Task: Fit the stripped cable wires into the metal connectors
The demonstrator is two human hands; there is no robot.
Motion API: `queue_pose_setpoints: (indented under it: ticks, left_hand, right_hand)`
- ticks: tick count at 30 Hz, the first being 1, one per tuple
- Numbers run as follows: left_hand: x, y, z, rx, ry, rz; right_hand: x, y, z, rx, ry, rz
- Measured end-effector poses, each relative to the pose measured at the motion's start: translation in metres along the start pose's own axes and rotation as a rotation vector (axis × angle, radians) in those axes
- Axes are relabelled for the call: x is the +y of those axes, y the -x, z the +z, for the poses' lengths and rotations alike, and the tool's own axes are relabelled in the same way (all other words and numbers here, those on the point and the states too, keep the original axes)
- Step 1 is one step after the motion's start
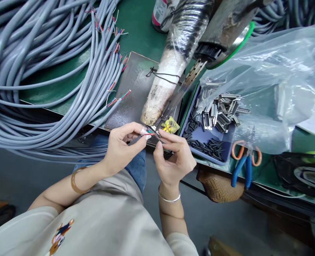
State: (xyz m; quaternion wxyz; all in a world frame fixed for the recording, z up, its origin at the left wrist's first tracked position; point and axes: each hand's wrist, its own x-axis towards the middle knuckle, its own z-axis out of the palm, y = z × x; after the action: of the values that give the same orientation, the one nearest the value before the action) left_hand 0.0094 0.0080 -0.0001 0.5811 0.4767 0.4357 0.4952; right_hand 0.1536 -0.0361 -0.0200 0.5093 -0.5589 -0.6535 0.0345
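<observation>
Closely drawn together, the two hands meet over the table's near edge at a small connector (153, 131). The left hand (124, 146) pinches thin coloured wires (148, 134) at the connector's left end, thumb opposing index finger, probably to keep such fine strands steady. The right hand (175, 156) curls at the other end, index finger reaching the connector and thumb lower; whether it truly grips cannot be told. Both wrists rise from below with elbows bent, the forearms converging so that the fingertips face each other.

Just beyond the fingertips, a wrapped tube (170, 67) points down towards them over a dark plate (137, 76). Left of the hands, grey cables (85, 106) fan out, stripped ends facing inward, likely for easy reach. To their right, a blue tray (218, 160) holds loose metal connectors (223, 112), apparently within reach; farther right lie pliers (243, 167).
</observation>
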Motion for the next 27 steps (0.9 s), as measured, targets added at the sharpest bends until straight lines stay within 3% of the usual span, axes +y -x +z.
queue_pose_setpoints:
  ticks: [18,27]
  left_hand:
    - [0.004,-0.001,0.002,0.020,-0.111,0.069]
    - [0.001,-0.001,-0.001,0.011,-0.121,-0.015]
  right_hand:
    - [0.000,-0.014,-0.002,0.006,0.024,-0.046]
    - [0.006,-0.011,-0.002,-0.024,0.045,-0.052]
